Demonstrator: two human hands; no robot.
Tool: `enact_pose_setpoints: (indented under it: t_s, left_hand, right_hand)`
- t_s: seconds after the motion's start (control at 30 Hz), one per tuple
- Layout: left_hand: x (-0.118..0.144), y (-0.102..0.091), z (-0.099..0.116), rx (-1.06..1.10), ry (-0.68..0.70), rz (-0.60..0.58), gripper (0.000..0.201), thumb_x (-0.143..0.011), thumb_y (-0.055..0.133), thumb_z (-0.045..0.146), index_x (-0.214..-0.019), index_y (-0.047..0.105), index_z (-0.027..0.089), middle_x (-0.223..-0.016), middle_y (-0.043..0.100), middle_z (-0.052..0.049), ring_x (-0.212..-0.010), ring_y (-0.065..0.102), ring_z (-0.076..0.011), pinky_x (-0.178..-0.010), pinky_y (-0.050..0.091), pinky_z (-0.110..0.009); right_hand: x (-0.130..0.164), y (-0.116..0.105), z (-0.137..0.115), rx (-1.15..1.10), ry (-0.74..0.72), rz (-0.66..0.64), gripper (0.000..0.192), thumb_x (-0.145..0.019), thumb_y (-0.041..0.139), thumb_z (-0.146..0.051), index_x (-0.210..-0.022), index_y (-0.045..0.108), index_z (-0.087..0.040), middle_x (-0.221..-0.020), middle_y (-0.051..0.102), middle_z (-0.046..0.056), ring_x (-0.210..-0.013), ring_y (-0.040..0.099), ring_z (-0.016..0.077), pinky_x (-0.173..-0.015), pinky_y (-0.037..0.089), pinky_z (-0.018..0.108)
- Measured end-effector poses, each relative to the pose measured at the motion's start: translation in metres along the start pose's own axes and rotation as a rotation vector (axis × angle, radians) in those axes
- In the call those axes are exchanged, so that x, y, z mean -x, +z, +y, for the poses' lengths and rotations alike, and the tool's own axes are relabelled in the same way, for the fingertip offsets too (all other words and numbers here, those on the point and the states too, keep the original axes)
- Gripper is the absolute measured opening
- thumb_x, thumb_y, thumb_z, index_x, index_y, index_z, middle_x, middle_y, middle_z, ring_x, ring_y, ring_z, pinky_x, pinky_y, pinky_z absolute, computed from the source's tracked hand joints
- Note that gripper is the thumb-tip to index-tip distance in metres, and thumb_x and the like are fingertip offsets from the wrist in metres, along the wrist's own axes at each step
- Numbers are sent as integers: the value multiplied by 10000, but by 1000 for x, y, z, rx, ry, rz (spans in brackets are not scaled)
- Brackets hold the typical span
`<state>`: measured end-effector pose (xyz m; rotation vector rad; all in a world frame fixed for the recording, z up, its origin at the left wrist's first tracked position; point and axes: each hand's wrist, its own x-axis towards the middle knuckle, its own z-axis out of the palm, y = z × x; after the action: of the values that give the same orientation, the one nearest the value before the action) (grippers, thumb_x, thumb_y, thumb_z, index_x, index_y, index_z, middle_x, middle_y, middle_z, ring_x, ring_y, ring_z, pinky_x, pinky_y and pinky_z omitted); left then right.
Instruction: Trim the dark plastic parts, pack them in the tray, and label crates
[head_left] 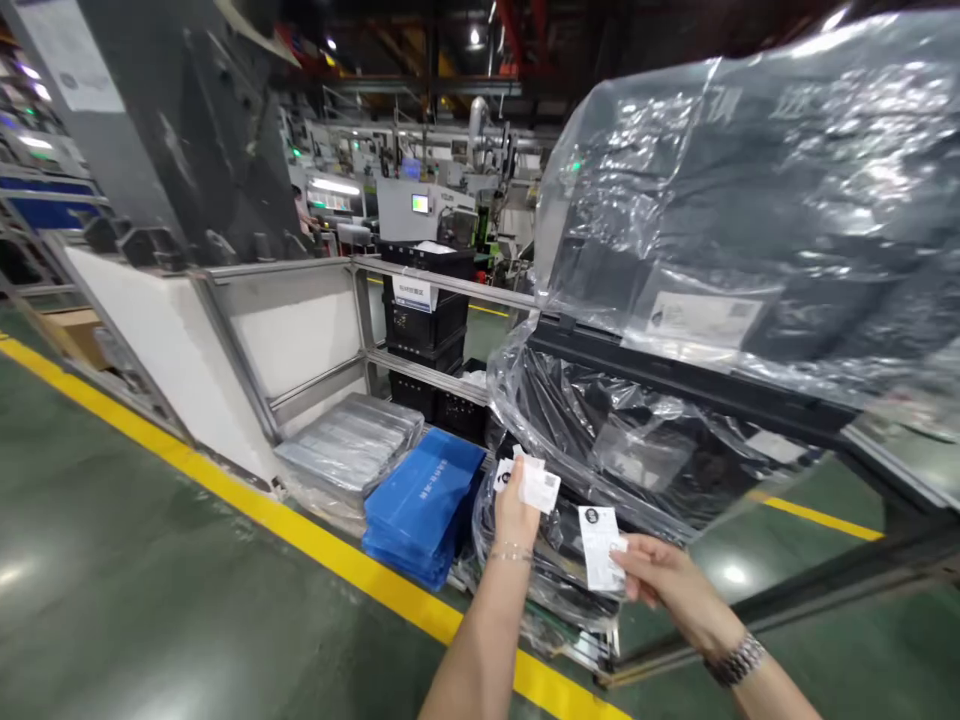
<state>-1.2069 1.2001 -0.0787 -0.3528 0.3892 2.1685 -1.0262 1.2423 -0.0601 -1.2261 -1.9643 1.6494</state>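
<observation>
My left hand [514, 510] is raised with a small white printed label [538, 487] pinched at its fingertips, close to the plastic wrap of a low black crate. My right hand [658, 578] holds another white label slip [600, 545] with a round black mark, just to the right of the left hand. Both labels sit in front of a stack of black crates [660, 440] wrapped in clear plastic bags. A larger bagged black crate [757, 220] with a white label on its side rests tilted on top.
A stack of blue flat panels [424, 500] and a bagged grey stack [352, 445] lie on the floor to the left. A yellow floor line [247, 505] runs diagonally. A metal frame with white panels [300, 330] and black crates [424, 320] stands behind, with machines beyond.
</observation>
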Motion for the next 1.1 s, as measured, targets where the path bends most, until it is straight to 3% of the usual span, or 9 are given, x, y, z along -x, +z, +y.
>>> enact_pose_setpoints:
  t_s: [0.13,0.27,0.33,0.4,0.5,0.6,0.7,0.97,1.1]
  left_hand:
    - [11,37,2,70,-49,-137,423,-949,400,153,-619,665,161,-674,694,-9,-662,658,-117,-1018,441,-489]
    - [46,82,10,157,-85,-313,489,-965,354,142,-586,661,188,-641,686,30,-616,629,-76,-1092,355,-512]
    - [61,104,18,166,-70,-392,479,-966,358,143,-608,671,201,-657,691,45,-626,628,-64,-1093,363,-491]
    - [71,124,26,169,-56,-447,460,-964,371,143,-625,674,209,-677,691,56,-653,633,-58,-1083,380,-476]
    - [80,142,34,172,-38,-509,443,-964,381,154,-634,671,211,-706,686,60,-753,654,-74,-1070,393,-487]
    - [82,147,37,160,-24,-566,431,-964,383,155,-653,677,206,-722,686,49,-881,667,-108,-1064,399,-495]
    - [82,143,38,153,-27,-580,429,-963,382,147,-659,681,197,-716,692,44,-845,674,-100,-1077,389,-489]
    - [85,124,42,135,-61,-508,407,-950,405,123,-652,677,174,-688,706,33,-704,666,-73,-1102,347,-514]
    - [82,102,48,92,-83,-376,369,-932,442,121,-644,669,165,-675,713,10,-700,675,-102,-1083,344,-570]
  right_hand:
    - [-14,17,6,48,-18,29,544,-488,637,-715,-587,479,-204,-378,514,6,-322,315,51,-375,193,209]
    - [-34,28,-17,136,-151,155,510,-533,535,-732,-611,431,-239,-372,515,13,-299,364,98,-341,252,235]
    - [-39,19,-39,194,-272,296,481,-602,467,-702,-701,468,-231,-505,611,52,-397,494,145,-410,385,275]
    - [-38,0,-63,279,-381,467,430,-689,415,-617,-808,510,-214,-727,696,104,-586,612,192,-582,489,330]
    - [-31,-29,-90,483,-456,675,335,-764,415,-434,-909,592,-188,-904,712,135,-814,655,256,-789,475,395]
    - [-26,-43,-102,733,-429,762,342,-791,426,-320,-969,671,-161,-864,714,155,-814,651,314,-746,445,421]
    - [-24,-44,-104,949,-357,747,337,-815,440,-284,-978,710,-163,-793,715,159,-753,652,328,-634,412,389]
    - [-40,-44,-117,1212,-220,468,146,-750,586,-221,-674,709,-243,-558,660,10,-508,599,160,-469,362,243]
    - [-40,-45,-116,1263,-264,483,158,-777,568,-260,-771,720,-218,-757,727,63,-691,668,226,-566,466,286]
